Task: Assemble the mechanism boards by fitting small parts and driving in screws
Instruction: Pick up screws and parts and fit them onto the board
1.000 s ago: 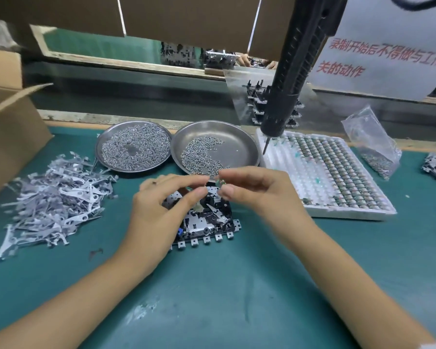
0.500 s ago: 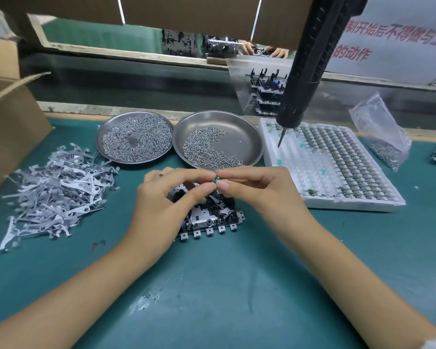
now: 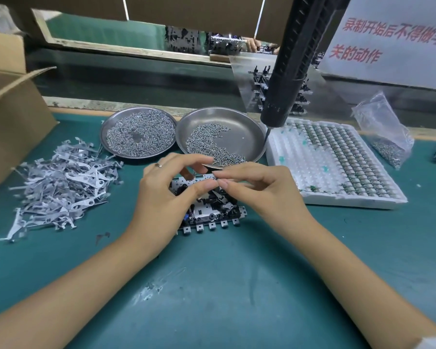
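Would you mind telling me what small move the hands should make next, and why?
Probably lower the tiny part onto the mechanism board and seat it. The left hand and right hand meet fingertip to fingertip just above the board, apparently pinching something too small to identify, while the hanging electric screwdriver is untouched, so fitting seems to precede screwing.

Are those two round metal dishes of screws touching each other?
Touching, it seems. In the head view the left dish and the right dish meet rim to rim, with no green mat showing between them at that spot.
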